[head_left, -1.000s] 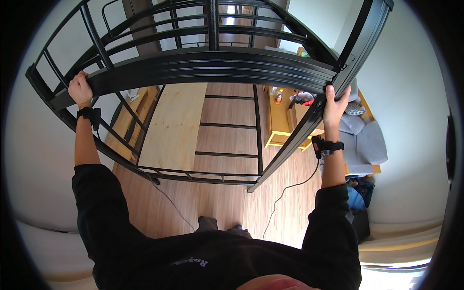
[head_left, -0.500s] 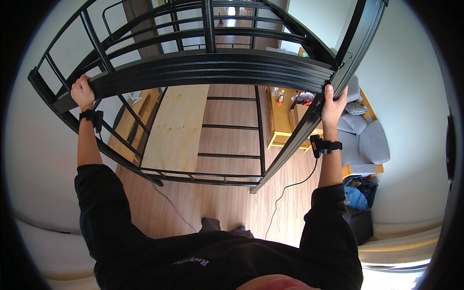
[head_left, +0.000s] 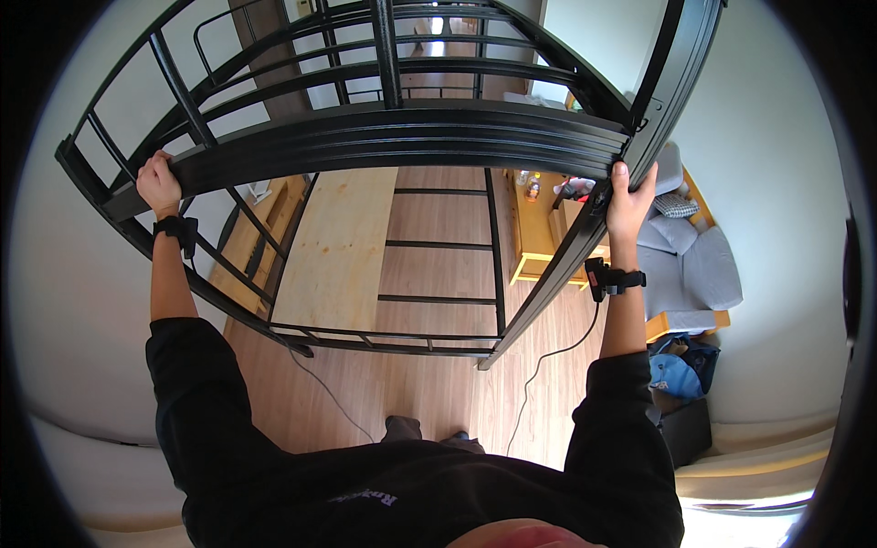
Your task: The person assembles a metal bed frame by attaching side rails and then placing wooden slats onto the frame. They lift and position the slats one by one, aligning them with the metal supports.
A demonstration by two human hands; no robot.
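The upper part of a black metal bunk bed frame stretches across in front of me, with a wide ridged end rail. My left hand is closed over the left end of this rail, fingers wrapped round its top. At the opposite end my right hand grips the corner post, its thumb up beside the joint where rail and post meet. Most of its fingers are hidden behind the post. Both wrists wear black straps with small devices, and a thin cable runs down from the right one.
Below lies the lower bunk frame with bare crossbars and a pale wooden board on its left part. To the right are a wooden table with bottles and boxes, a grey sofa and a blue bag. Cables trail over the floor.
The whole view has shifted slightly, with the lower bunk and floor appearing a little lower and further right. Both hands keep their grip at the same places on the frame.
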